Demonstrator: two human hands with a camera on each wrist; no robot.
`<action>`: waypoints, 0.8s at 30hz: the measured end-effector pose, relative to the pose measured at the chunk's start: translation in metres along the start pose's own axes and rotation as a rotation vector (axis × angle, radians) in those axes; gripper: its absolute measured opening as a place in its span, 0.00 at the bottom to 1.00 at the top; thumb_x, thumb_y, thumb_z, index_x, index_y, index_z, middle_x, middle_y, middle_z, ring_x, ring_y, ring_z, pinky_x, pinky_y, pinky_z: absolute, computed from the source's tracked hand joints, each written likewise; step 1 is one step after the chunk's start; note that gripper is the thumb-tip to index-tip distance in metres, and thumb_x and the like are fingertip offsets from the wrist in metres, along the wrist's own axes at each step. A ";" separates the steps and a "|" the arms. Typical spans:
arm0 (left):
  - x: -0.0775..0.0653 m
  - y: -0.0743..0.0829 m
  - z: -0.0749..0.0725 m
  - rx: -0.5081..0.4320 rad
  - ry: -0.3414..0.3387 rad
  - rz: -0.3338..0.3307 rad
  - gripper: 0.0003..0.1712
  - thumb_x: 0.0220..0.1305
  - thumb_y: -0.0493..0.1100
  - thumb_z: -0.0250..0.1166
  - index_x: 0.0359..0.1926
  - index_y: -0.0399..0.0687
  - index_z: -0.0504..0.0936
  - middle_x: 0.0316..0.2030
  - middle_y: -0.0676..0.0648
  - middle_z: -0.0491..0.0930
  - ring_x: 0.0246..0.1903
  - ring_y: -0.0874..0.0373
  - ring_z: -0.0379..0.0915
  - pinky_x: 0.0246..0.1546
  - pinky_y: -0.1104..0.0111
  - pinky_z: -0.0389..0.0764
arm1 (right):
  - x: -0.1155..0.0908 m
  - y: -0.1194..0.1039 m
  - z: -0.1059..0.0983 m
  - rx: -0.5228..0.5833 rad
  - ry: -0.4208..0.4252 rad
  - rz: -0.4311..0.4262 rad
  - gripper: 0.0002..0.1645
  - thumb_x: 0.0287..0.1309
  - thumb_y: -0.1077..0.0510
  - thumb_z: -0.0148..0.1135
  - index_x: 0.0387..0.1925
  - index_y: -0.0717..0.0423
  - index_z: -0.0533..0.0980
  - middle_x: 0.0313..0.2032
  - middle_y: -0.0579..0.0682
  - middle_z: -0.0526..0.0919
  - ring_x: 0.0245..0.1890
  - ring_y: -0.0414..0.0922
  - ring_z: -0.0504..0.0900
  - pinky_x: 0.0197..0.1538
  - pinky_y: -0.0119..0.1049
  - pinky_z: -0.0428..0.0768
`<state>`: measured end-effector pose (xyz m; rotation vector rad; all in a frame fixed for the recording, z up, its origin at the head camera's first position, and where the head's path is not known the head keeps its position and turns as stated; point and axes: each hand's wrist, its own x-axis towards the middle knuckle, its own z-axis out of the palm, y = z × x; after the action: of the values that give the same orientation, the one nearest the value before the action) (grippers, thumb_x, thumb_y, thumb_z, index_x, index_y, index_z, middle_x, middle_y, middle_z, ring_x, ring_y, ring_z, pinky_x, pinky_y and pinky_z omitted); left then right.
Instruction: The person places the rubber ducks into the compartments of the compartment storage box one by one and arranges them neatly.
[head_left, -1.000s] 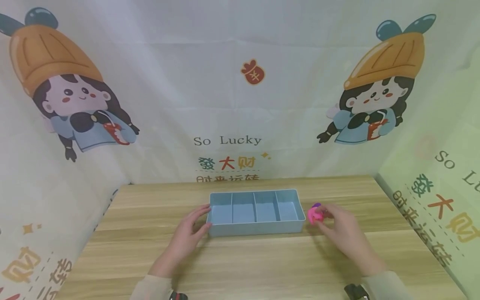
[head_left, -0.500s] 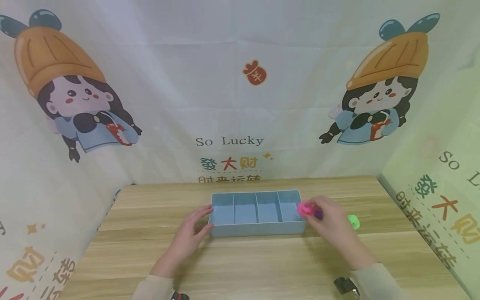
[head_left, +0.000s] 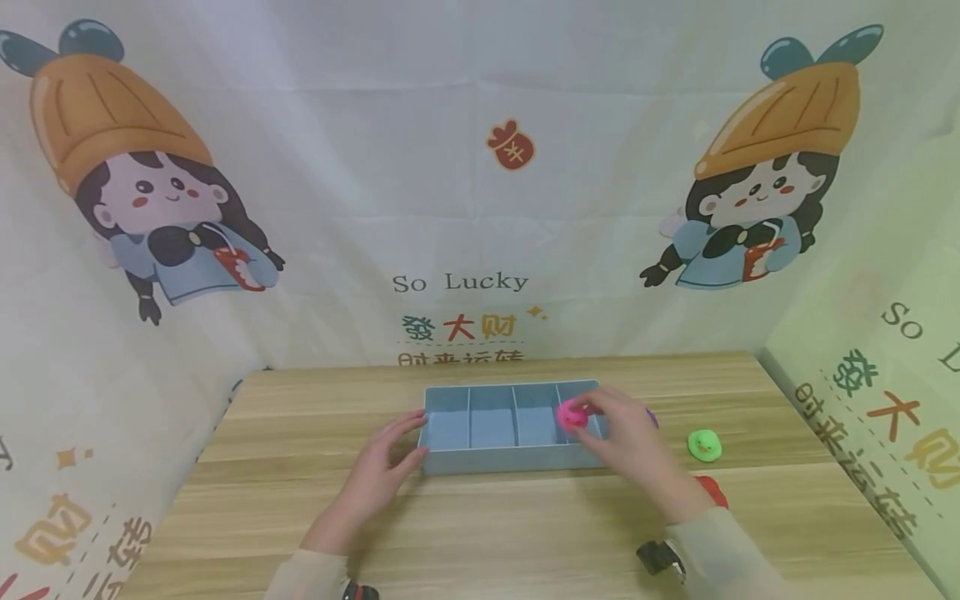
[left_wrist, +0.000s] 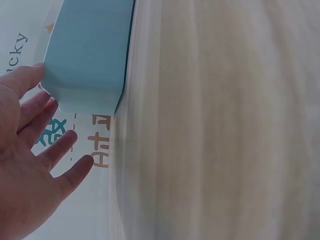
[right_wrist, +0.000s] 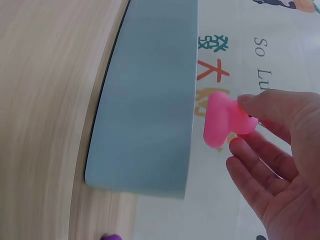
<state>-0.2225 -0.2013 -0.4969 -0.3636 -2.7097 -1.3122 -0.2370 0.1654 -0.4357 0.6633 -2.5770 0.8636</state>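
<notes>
Left hand [head_left: 384, 461], loosely spread, touched the end of the blue tray [head_left: 510, 461]; right hand [head_left: 628, 435] pinched the pink duck [head_left: 572, 415] above the tray's rightmost divider [head_left: 558, 393]. Placing the duck seemed the step in hand; the next move probably called for clearing that divider before the grip loosened. On the wood-grain counter [head_left: 480, 542] sat a green duck [head_left: 704, 445], with a red thing [head_left: 716, 492] and a purple thing [right_wrist: 111, 237] partly hidden; printed cloth [head_left: 360, 183] hung behind.

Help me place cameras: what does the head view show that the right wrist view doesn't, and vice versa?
Only head: left hand, green duck, red object, inside of the blue tray.
Only right wrist: fingers that the right hand hides in the head view.
Both: the pink toy in that hand's pinch, the blue tray's front, something purple.
</notes>
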 end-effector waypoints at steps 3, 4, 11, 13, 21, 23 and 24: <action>0.000 0.001 -0.001 0.000 -0.005 -0.009 0.28 0.73 0.41 0.65 0.71 0.49 0.74 0.75 0.44 0.67 0.76 0.39 0.58 0.77 0.38 0.57 | 0.004 -0.004 0.005 0.037 -0.025 0.018 0.20 0.50 0.62 0.81 0.45 0.54 0.83 0.42 0.48 0.87 0.46 0.47 0.86 0.52 0.48 0.89; 0.000 0.001 -0.001 -0.001 -0.006 -0.009 0.28 0.73 0.41 0.65 0.71 0.49 0.74 0.75 0.44 0.67 0.77 0.39 0.58 0.77 0.38 0.57 | 0.006 -0.005 0.006 0.046 -0.026 0.013 0.20 0.50 0.62 0.81 0.45 0.54 0.83 0.42 0.48 0.87 0.46 0.47 0.86 0.52 0.48 0.89; 0.000 0.001 -0.001 0.001 -0.003 0.000 0.28 0.73 0.41 0.65 0.71 0.47 0.74 0.75 0.44 0.68 0.76 0.39 0.59 0.76 0.37 0.57 | 0.014 -0.010 0.018 0.061 0.013 -0.086 0.17 0.50 0.62 0.81 0.42 0.55 0.84 0.39 0.48 0.88 0.43 0.46 0.87 0.51 0.44 0.88; 0.000 0.001 -0.001 0.002 -0.003 -0.001 0.27 0.73 0.41 0.65 0.71 0.48 0.74 0.75 0.44 0.68 0.76 0.39 0.59 0.76 0.37 0.58 | 0.016 -0.012 0.022 0.067 0.016 -0.102 0.17 0.50 0.62 0.81 0.41 0.55 0.84 0.38 0.48 0.88 0.43 0.46 0.86 0.50 0.43 0.88; 0.000 0.000 -0.001 0.010 -0.002 0.001 0.28 0.73 0.43 0.66 0.71 0.49 0.74 0.75 0.44 0.67 0.76 0.40 0.59 0.77 0.38 0.57 | 0.027 -0.024 0.036 0.107 -0.028 -0.141 0.15 0.52 0.59 0.80 0.41 0.53 0.84 0.39 0.46 0.88 0.42 0.44 0.85 0.52 0.43 0.85; 0.000 0.000 -0.001 0.009 -0.002 0.005 0.28 0.72 0.42 0.66 0.71 0.48 0.74 0.75 0.43 0.68 0.76 0.40 0.59 0.77 0.38 0.58 | 0.030 -0.028 0.041 0.121 -0.033 -0.148 0.14 0.53 0.59 0.80 0.41 0.53 0.84 0.39 0.45 0.88 0.42 0.43 0.85 0.52 0.42 0.86; 0.000 0.000 -0.001 0.008 -0.002 0.007 0.28 0.72 0.42 0.66 0.71 0.47 0.74 0.75 0.43 0.68 0.76 0.40 0.59 0.77 0.38 0.58 | 0.031 -0.030 0.044 0.127 -0.040 -0.148 0.14 0.53 0.59 0.80 0.41 0.52 0.84 0.39 0.45 0.88 0.43 0.43 0.85 0.52 0.42 0.86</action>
<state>-0.2228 -0.2019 -0.4962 -0.3735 -2.7124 -1.2997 -0.2544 0.1059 -0.4406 0.9041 -2.4860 0.9800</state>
